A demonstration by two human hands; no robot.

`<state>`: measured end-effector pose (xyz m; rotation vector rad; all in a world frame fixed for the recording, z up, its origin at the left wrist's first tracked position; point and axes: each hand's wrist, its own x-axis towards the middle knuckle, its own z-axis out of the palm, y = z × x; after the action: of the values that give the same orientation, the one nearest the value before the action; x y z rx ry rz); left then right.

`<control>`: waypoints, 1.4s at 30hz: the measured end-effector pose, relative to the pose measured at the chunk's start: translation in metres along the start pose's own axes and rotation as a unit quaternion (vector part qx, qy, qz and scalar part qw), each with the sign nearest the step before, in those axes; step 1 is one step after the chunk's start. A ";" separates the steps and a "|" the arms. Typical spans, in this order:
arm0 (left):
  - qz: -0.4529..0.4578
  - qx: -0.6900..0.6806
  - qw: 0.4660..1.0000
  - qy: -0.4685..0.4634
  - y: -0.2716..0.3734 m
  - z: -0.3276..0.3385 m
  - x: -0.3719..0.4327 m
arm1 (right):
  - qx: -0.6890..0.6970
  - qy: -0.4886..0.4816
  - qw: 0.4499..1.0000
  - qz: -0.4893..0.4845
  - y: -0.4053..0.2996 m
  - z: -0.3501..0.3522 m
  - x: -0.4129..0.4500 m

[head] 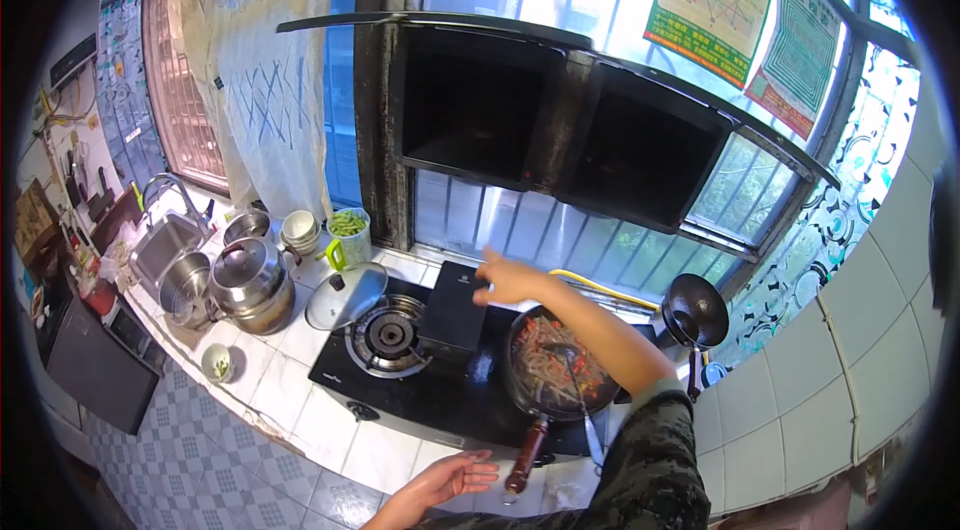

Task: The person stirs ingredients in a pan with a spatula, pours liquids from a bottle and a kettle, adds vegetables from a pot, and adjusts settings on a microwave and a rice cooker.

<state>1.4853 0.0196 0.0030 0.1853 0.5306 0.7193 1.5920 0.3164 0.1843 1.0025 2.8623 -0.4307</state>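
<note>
My right hand (514, 281) is stretched out over the back of the black gas stove (397, 399), fingers apart and nothing visible in it. It is beside a flat-topped black box (459, 297) between the burners; whether it touches the box I cannot tell. Under my right forearm sits a frying pan (517, 387) of sliced meat and red pepper pieces (551, 353). A metal spatula (592, 440) rests in the pan, its handle over the front rim. My left hand (459, 476), palm up and fingers spread, is left of the pan's wooden handle (527, 455), holding nothing.
A glass lid (330, 299) leans by the left burner (390, 335). Further left are a steel steamer pot (251, 290), a small bowl (217, 363) and a sink (161, 245). Green vegetables fill a pitcher (349, 237). A small wok (696, 310) stands right; a range hood (480, 109) hangs above.
</note>
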 end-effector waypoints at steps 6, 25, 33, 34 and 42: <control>0.016 0.007 0.998 0.061 0.047 -0.038 -0.067 | -0.025 0.228 0.937 0.262 0.079 -0.005 0.094; 0.056 -0.030 0.994 0.085 0.101 -0.096 -0.095 | -0.048 0.254 0.885 0.386 0.088 -0.006 0.128; 0.051 -0.031 0.992 0.113 0.102 -0.107 -0.096 | -0.059 0.242 0.889 0.384 0.086 -0.009 0.120; 0.049 -0.039 0.993 0.100 0.104 -0.107 -0.091 | -0.056 0.175 0.914 0.361 0.081 -0.016 0.115; 0.175 0.222 0.940 0.194 0.167 -0.083 -0.001 | -0.061 0.060 0.989 0.119 -0.074 -0.023 -0.003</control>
<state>1.3445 0.1419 -0.0112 0.5775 1.0545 0.9836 1.5488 0.2660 0.2241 1.3681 2.7784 -0.1789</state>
